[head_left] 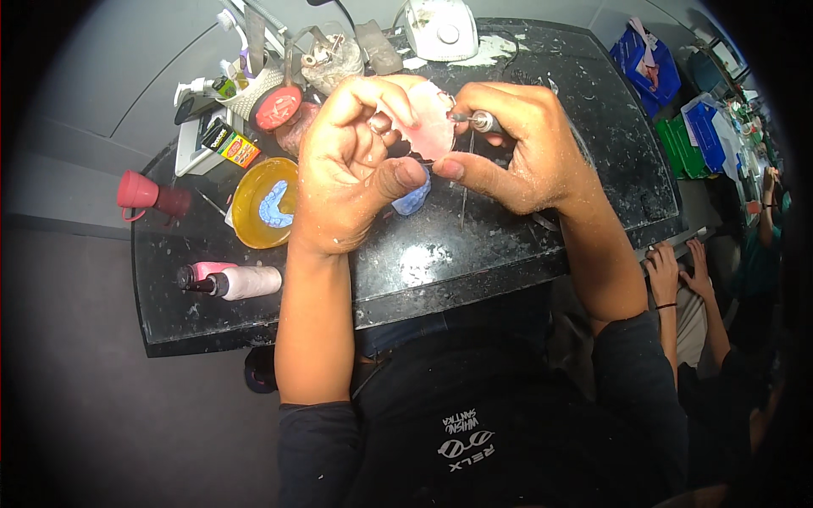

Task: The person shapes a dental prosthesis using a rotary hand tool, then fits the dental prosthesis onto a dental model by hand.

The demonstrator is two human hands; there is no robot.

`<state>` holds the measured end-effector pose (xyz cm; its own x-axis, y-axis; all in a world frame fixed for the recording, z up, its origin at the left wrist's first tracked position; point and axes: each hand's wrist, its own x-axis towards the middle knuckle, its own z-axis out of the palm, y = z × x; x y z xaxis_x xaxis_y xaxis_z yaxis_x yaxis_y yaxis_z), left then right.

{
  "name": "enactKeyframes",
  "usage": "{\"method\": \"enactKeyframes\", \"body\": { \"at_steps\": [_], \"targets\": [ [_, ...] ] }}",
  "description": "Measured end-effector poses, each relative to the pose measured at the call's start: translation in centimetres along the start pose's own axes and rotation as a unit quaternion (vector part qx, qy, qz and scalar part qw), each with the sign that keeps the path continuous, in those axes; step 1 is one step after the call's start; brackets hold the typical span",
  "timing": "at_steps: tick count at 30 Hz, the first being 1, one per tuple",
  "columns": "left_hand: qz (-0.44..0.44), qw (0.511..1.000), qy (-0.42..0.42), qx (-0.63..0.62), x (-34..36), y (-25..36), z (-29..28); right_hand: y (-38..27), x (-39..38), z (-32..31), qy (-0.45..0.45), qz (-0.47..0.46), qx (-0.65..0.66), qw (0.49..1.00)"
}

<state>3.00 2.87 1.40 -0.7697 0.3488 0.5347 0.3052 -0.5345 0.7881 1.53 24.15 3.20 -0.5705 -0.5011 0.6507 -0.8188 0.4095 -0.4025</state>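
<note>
My left hand [339,169] grips a thin pink plate [428,127] with a jagged edge, like a denture base, its fingertips and thumb around it. My right hand [538,152] is closed round a metal rotary handpiece [484,121], whose tip is at the plate's right edge; the right thumb lies by the plate's lower edge. A blue dental cast [411,196] rests on the black worktop [423,279] below my hands, partly hidden. Left of my left hand, another blue cast [273,206] sits in a yellow bowl [243,201].
Pink cup [131,190], two bottles [250,282], brush holder [258,89], red round item [277,107] on the left; white machine [440,30] at the back. Blue bins [645,59] and a green bin [675,146] at right; another person's hands [663,271] rest near the worktop's right edge.
</note>
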Motion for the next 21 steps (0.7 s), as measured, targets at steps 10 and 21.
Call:
{"method": "enactKeyframes", "body": {
  "at_steps": [10,21],
  "targets": [
    [-0.006,1.000,0.009,-0.009,-0.01,-0.21,-0.04,-0.20,0.16,0.12,0.018,0.017,0.022,0.999],
    [0.000,1.000,0.012,0.010,0.03,-0.13,0.04,-0.04,0.10,0.29,0.017,0.018,0.025,0.999]
  ]
}}
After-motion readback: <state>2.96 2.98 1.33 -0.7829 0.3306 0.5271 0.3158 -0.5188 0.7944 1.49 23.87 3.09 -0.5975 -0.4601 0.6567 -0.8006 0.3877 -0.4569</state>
